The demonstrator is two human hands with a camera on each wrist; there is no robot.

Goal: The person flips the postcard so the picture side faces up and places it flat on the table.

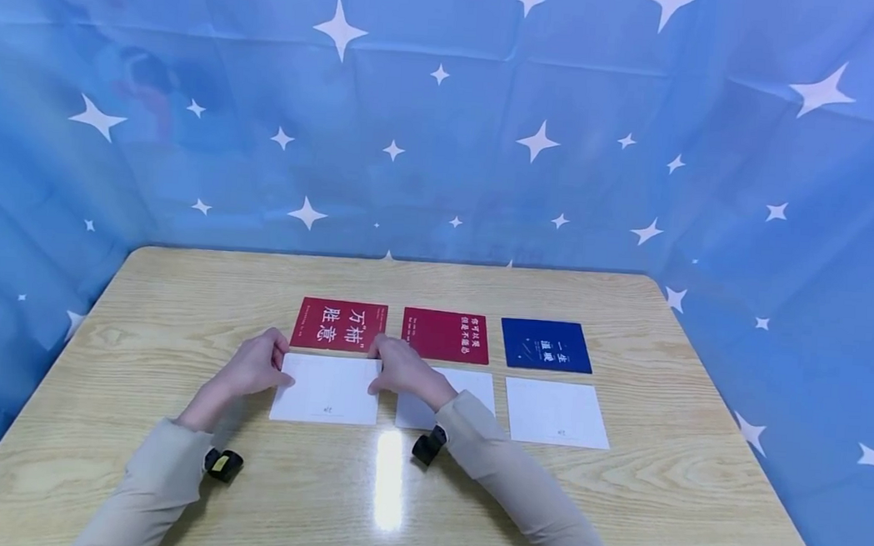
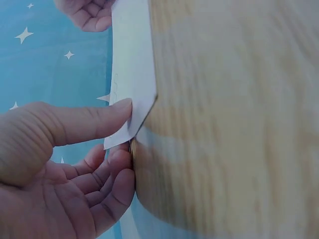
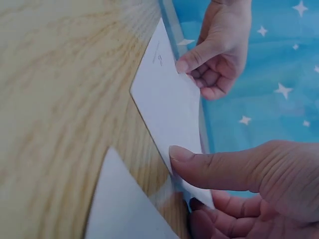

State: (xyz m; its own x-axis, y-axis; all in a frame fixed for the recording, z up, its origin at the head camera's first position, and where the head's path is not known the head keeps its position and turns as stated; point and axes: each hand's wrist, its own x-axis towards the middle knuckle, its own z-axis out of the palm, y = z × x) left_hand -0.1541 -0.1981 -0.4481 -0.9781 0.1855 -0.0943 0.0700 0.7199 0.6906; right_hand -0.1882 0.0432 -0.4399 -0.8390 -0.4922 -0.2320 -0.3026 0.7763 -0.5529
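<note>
A white card (image 1: 328, 390) with a small printed mark lies in front of a red card with white characters (image 1: 329, 323). My left hand (image 1: 253, 365) pinches its left side, the thumb (image 2: 94, 119) on top and the fingers curled at the edge. On the opposite side my right hand (image 1: 407, 370) pinches the same card, its thumb (image 3: 214, 169) pressing the face. In the right wrist view the card (image 3: 164, 99) spans both hands. The right hand and forearm partly cover a second white card (image 1: 479, 384).
Behind the second white card lies another red card (image 1: 444, 337). To the right are a blue card (image 1: 545, 351) and a third white card (image 1: 558, 414). All rest on a wooden table (image 1: 694, 489), with a blue star-patterned curtain (image 1: 445, 140) behind and at the sides.
</note>
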